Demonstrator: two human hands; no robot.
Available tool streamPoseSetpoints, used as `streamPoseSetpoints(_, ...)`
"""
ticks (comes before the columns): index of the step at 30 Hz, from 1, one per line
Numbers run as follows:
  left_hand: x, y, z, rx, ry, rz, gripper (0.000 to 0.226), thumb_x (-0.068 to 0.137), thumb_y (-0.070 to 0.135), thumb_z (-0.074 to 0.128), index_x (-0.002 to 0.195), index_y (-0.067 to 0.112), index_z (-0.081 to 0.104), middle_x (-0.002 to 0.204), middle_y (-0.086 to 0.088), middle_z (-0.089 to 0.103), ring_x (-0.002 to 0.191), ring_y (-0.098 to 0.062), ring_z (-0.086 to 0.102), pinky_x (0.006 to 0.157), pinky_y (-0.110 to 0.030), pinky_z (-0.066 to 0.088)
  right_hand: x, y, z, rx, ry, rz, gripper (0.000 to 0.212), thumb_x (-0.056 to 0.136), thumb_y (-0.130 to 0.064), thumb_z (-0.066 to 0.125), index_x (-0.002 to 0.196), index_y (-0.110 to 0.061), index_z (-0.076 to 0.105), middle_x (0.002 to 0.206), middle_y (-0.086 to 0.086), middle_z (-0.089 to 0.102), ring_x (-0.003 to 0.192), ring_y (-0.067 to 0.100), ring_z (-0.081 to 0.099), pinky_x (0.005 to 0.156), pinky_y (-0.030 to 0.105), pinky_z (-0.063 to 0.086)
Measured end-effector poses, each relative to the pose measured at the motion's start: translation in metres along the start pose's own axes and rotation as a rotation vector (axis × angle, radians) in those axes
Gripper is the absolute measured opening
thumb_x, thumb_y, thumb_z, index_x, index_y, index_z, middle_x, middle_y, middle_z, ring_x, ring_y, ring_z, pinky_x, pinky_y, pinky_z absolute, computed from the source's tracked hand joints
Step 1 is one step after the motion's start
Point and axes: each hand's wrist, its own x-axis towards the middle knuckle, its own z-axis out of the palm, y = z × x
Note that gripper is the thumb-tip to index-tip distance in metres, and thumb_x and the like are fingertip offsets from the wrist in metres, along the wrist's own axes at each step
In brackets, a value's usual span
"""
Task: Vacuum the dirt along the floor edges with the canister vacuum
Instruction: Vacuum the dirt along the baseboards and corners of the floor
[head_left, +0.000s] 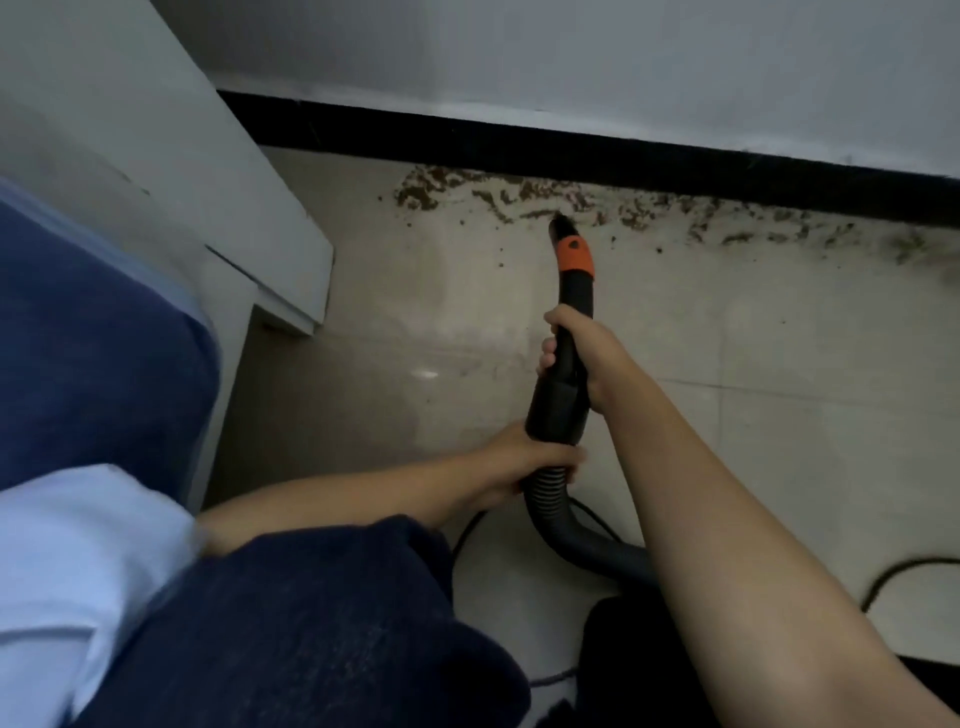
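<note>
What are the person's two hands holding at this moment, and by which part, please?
Both hold the vacuum hose assembly. The right hand grips the black handle tube below the orange collar; the left hand grips where the ribbed hose joins the handle.

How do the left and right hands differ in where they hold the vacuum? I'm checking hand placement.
The right hand grips the rigid black handle, nearer the orange collar and nozzle; the left hand holds lower, where the ribbed hose joins it. The right arm reaches forward, the left comes across from the side. Both curl round the vacuum.
</note>
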Motion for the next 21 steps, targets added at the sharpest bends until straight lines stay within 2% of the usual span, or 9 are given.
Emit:
streamPoseSetpoints(4,0.003,-0.016,-0.004,-0.088,-0.006,-0.004,0.015,0.084,-0.004,0.061,0.074,0.006,0.057,0.057,-0.002,0.059,0.051,-0.009,0.057,0.055,-0.019,0.050,0.007,0.013,0.001,-0.044,-0.021,0.014,0.014,0.086,-0.012,0.058,0.080,-0.011,0.045,0.048,0.001,0.049,0.037,0.014,0.046,0.045,0.022,0.045)
streamPoseSetpoints(9,0.009,-0.025,-0.005,-0.155,0.008,-0.028,0.012,0.084,-0.003,0.061,0.079,0.007,0.055,0.064,-0.005,0.057,0.052,-0.008,0.057,0.054,-0.018,0.049,0.013,0.018,0.004,-0.125,-0.020,0.046,0.013,0.087,-0.013,0.057,0.083,-0.011,0.045,0.051,0.002,0.051,0.039,0.014,0.048,0.047,0.022,0.047)
streamPoseSetpoints(12,0.006,-0.030,-0.003,-0.168,0.012,-0.029,0.013,0.083,-0.003,0.062,0.080,0.007,0.055,0.063,-0.004,0.057,0.053,-0.009,0.056,0.054,-0.019,0.049,0.007,0.024,0.005,-0.238,0.052,-0.038,0.012,0.088,-0.010,0.056,0.091,-0.009,0.045,0.058,0.006,0.050,0.043,0.015,0.050,0.048,0.026,0.048)
streamPoseSetpoints(15,0.007,-0.034,-0.005,-0.177,0.025,-0.023,0.014,0.083,-0.004,0.062,0.079,0.007,0.055,0.061,-0.003,0.058,0.052,-0.009,0.056,0.055,-0.019,0.050,0.008,0.030,0.009,-0.309,0.119,-0.142,0.013,0.088,-0.005,0.054,0.089,-0.012,0.043,0.060,0.006,0.048,0.043,0.016,0.048,0.046,0.027,0.047)
streamPoseSetpoints(21,-0.005,-0.046,-0.006,-0.223,0.090,-0.045,0.017,0.084,-0.003,0.062,0.072,0.008,0.056,0.056,-0.001,0.058,0.053,-0.011,0.055,0.059,-0.022,0.049,0.011,0.044,0.022,-0.398,0.037,-0.096,0.013,0.085,-0.005,0.055,0.087,-0.011,0.045,0.058,0.006,0.049,0.041,0.016,0.048,0.047,0.028,0.046)
